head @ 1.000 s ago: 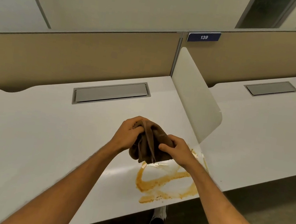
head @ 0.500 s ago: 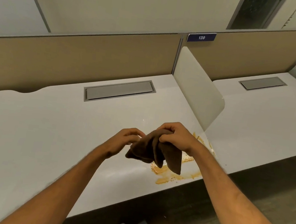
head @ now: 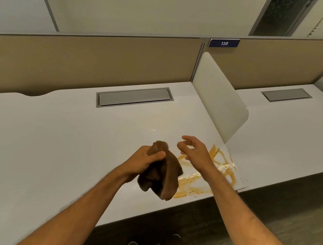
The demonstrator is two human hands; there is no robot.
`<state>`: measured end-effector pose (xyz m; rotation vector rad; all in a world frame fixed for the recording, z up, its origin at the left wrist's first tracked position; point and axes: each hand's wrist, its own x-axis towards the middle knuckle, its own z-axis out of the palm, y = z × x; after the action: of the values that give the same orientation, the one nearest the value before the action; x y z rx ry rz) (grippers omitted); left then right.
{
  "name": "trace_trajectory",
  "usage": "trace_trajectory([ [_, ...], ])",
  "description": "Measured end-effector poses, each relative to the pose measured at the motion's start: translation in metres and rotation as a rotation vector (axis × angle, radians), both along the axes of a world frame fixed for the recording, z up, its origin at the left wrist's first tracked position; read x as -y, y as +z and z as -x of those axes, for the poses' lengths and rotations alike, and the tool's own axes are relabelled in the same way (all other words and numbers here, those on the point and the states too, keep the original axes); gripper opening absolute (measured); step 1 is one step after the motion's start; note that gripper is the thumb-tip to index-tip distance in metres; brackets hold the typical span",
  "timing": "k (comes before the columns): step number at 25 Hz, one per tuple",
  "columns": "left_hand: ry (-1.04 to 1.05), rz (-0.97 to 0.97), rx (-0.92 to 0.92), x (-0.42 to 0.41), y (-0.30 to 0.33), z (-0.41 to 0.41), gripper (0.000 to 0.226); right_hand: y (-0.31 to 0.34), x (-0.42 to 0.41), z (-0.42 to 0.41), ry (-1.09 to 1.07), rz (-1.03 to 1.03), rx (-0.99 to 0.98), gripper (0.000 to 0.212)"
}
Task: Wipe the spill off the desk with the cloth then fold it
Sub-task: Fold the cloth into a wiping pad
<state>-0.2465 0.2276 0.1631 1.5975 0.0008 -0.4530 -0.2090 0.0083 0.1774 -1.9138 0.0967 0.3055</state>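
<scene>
Just passed the cloth [head: 160, 171] over: left hand [head: 143, 162] has it bunched in its grip now, right hand [head: 192, 150] let go, fingers loose, empty. Cloth's above the surface [head: 50, 148], spill [head: 200, 177] prob mostly unwiped tbh.

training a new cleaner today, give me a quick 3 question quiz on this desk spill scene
1. True or false: the right hand grips the cloth.
2. Where does the spill lie on the desk?
A. beside the grey cable hatch
B. near the front edge, by the white divider panel
C. at the far left end
3. Fill in: the sign on the partition reads ___.

Key
1. False: the left hand holds the bunched brown cloth above the desk; the right hand is open and holds nothing.
2. B: the spill is near the divider, not the hatch.
3. 139, on the blue sign.
</scene>
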Motion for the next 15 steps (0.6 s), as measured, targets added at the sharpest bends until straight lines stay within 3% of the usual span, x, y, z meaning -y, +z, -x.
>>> trace_trajectory([
  [3,0.134,0.152,-0.046,-0.010,0.000,0.004,0.043,-0.031,-0.001,0.021,-0.141,-0.281,-0.275,0.052],
  [5,0.148,0.203,-0.048,-0.015,0.000,0.006,0.039,-0.043,-0.005,0.033,-0.082,-0.479,-0.417,0.063],
  [7,0.142,0.211,-0.051,-0.017,0.001,0.009,0.039,-0.042,-0.015,0.040,-0.030,-0.605,-0.419,0.064],
  [11,0.121,0.239,-0.075,-0.022,0.002,0.012,0.046,-0.022,-0.029,0.031,-0.051,-0.635,-0.270,0.050],
  [15,0.089,0.169,-0.031,-0.032,0.000,0.012,0.042,-0.018,-0.027,0.027,-0.090,-0.667,-0.250,0.067],
])
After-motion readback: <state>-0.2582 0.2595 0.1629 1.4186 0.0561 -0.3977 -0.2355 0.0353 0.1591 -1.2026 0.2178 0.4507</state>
